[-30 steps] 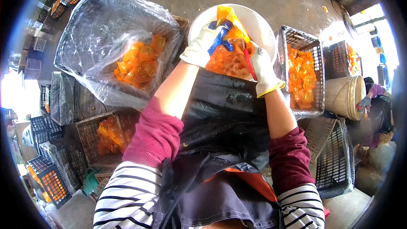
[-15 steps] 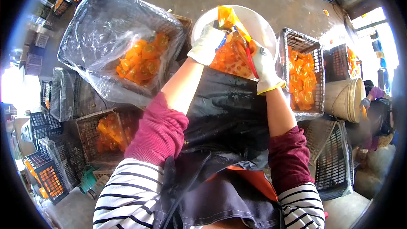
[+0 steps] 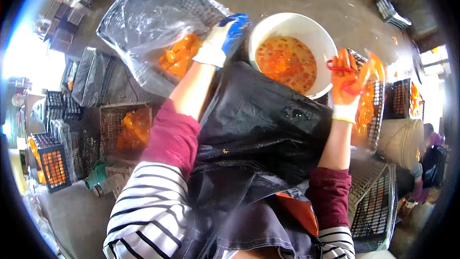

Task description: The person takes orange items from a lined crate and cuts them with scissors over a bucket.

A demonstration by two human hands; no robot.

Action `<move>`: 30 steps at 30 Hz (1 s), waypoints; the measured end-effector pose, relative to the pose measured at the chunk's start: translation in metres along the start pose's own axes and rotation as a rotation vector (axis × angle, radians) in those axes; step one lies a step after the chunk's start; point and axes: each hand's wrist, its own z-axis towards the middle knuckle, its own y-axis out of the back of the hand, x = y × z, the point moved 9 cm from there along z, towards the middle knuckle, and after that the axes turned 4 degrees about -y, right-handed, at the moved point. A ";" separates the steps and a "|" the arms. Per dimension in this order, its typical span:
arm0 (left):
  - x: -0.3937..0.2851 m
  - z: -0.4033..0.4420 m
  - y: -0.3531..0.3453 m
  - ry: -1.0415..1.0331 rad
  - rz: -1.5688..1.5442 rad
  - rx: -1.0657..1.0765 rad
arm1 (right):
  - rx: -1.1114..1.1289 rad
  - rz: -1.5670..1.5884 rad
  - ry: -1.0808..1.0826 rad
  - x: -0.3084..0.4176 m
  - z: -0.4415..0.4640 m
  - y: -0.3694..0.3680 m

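Observation:
My left hand (image 3: 223, 41), in a white glove with blue coating, hovers at the edge of the plastic-lined crate (image 3: 143, 7). Its fingers are loosely bent and apart, with nothing visible in them. Orange peppers (image 3: 182, 55) lie in the lining beside its wrist. My right hand (image 3: 345, 81), palm up in an orange-stained glove, holds red-handled scissors (image 3: 339, 67); their blades are not distinguishable. Just right of its fingers is a blurred orange pepper piece (image 3: 376, 69), above the crate of cut peppers (image 3: 377, 115). Between my hands stands a white bucket (image 3: 293, 17) with orange bits in liquid.
A black apron (image 3: 258, 120) covers my lap. A crate with orange contents (image 3: 108, 129) sits at lower left, and stacked black crates (image 3: 371, 201) stand at lower right. A cream bucket (image 3: 400, 141) is beyond the right crate, near another person (image 3: 431, 163).
My hands have parted from over the bucket. The left went left to the lined crate without the pepper; the right moved right with the scissors, turning palm up. The bucket's contents now show.

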 end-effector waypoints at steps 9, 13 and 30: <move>0.227 -0.136 0.069 0.792 0.408 0.294 | 0.218 -0.054 -0.179 -0.035 0.017 -0.036; 0.193 -0.133 0.036 0.837 0.742 0.457 | 0.225 -0.248 -0.281 -0.063 0.030 -0.056; 0.163 -0.154 0.050 0.927 -0.320 -0.365 | 0.108 -0.677 -0.154 -0.064 0.010 -0.043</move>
